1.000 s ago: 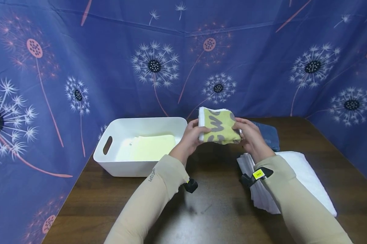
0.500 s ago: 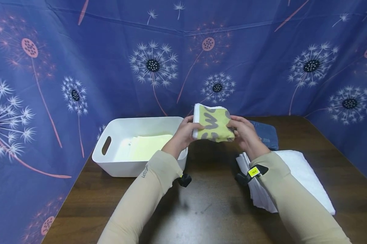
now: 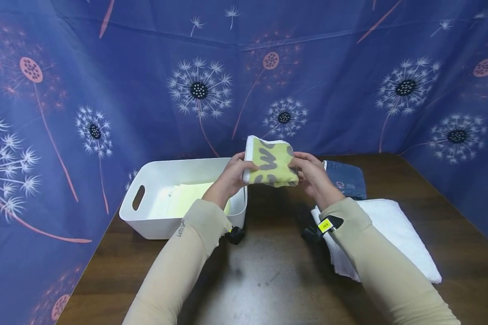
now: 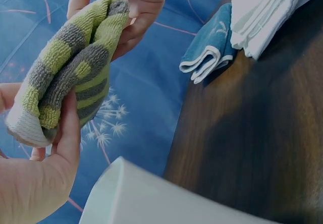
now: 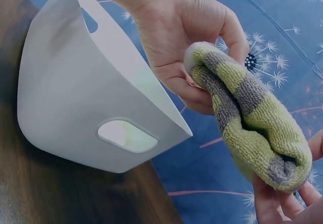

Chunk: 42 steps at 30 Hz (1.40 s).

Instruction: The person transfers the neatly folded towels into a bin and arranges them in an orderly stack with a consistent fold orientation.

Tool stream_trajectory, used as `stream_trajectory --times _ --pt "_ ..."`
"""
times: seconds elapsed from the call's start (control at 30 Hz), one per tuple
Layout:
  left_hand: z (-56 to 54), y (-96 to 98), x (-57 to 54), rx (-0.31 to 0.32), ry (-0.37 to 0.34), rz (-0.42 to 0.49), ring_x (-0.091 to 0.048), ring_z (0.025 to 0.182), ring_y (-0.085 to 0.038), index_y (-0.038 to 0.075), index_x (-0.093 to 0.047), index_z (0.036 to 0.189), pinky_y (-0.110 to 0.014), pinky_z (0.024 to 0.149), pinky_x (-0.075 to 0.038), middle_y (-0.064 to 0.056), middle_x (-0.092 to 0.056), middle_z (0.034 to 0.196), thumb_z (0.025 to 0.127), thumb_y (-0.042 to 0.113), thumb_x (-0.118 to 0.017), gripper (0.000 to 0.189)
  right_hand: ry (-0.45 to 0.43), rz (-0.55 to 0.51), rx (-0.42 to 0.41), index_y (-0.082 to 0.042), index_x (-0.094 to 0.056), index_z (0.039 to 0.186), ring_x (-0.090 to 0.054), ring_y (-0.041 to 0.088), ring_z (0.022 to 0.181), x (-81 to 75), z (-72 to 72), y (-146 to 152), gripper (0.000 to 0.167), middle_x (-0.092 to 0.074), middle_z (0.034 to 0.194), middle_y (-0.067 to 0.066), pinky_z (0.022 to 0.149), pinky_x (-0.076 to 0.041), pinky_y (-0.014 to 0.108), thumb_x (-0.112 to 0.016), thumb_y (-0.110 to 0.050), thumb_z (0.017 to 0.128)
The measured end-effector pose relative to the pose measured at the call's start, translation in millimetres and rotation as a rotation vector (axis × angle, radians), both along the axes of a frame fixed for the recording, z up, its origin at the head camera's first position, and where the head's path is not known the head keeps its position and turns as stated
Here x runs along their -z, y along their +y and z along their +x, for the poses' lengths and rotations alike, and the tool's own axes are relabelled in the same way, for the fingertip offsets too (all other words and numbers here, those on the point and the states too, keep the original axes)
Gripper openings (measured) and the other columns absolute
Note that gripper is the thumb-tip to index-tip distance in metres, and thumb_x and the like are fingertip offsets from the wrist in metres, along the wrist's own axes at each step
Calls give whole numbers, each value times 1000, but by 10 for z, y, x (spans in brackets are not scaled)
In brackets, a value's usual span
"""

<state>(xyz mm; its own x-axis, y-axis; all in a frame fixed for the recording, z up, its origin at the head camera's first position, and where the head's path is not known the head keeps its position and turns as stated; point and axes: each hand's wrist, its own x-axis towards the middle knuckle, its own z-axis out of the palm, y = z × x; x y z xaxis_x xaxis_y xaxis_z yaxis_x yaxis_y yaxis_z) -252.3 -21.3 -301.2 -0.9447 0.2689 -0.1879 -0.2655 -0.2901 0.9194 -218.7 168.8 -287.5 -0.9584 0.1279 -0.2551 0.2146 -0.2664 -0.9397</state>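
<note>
A folded yellow-green towel [image 3: 270, 162] with grey markings and a white edge is held up between both hands, near the right end of the white bin. My left hand [image 3: 229, 177] grips its white-edged left side, thumb on top and fingers beneath. On the opposite side, my right hand [image 3: 315, 176] pinches the towel's right end. Its folded layers show in the left wrist view, where the towel [image 4: 73, 67] is seen edge-on. In the right wrist view the towel [image 5: 247, 113] also shows a doubled fold, and both hands are on it.
The white plastic bin [image 3: 154, 228] with handle holes stands at the left on the wooden table [image 3: 264, 293]; a pale yellow folded cloth [image 3: 183, 198] lies inside. A folded blue towel [image 3: 347, 180] lies at the back right, with a folded white towel [image 3: 398, 239] in front of it.
Both hands have carried the yellow-green towel leftward and slightly up, closer to the bin. More of the blue towel shows beside the right hand now. The head view has shifted slightly.
</note>
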Motion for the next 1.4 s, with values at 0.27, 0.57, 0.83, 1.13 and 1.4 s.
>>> stream_trajectory --times 0.27,0.57,0.83,1.13,1.4 --pt "-21 -112 -26 10 4 -11 -54 91 -23 7 -36 135 -35 75 -48 -10 -50 107 75 -9 -48 63 10 -25 4 -15 -49 113 -59 12 64 25 -36 -119 36 -50 101 5 52 -49 24 -52 1 81" --pt "-54 -250 -49 -13 -12 -10 -53 91 -22 9 -32 135 -34 75 -47 -9 -49 106 73 -7 -44 65 7 -31 6 -12 -48 121 -57 13 68 -1 -78 -282 44 -51 104 5 53 -49 24 -53 2 80" --pt "-109 -421 -66 23 2 -31 -56 85 -20 6 -39 127 -32 71 -48 -8 -52 102 73 -5 -43 55 24 -11 -9 -10 -46 125 -59 13 66 4 -135 -427 47 -51 103 7 51 -48 24 -54 2 80" --pt "-127 -603 -99 58 23 -46 -55 86 -18 8 -34 123 -30 71 -48 -8 -49 105 75 -3 -41 50 19 -18 -22 -10 -47 125 -58 13 66 -1 -132 -572 48 -51 101 6 54 -48 24 -53 3 79" --pt "-134 -772 -113 84 39 -83 -56 83 -16 9 -34 123 -29 70 -49 -7 -48 105 75 -2 -40 49 21 -6 -45 -10 -45 129 -59 13 66 3 -146 -693 52 -53 103 8 55 -48 25 -54 3 79"
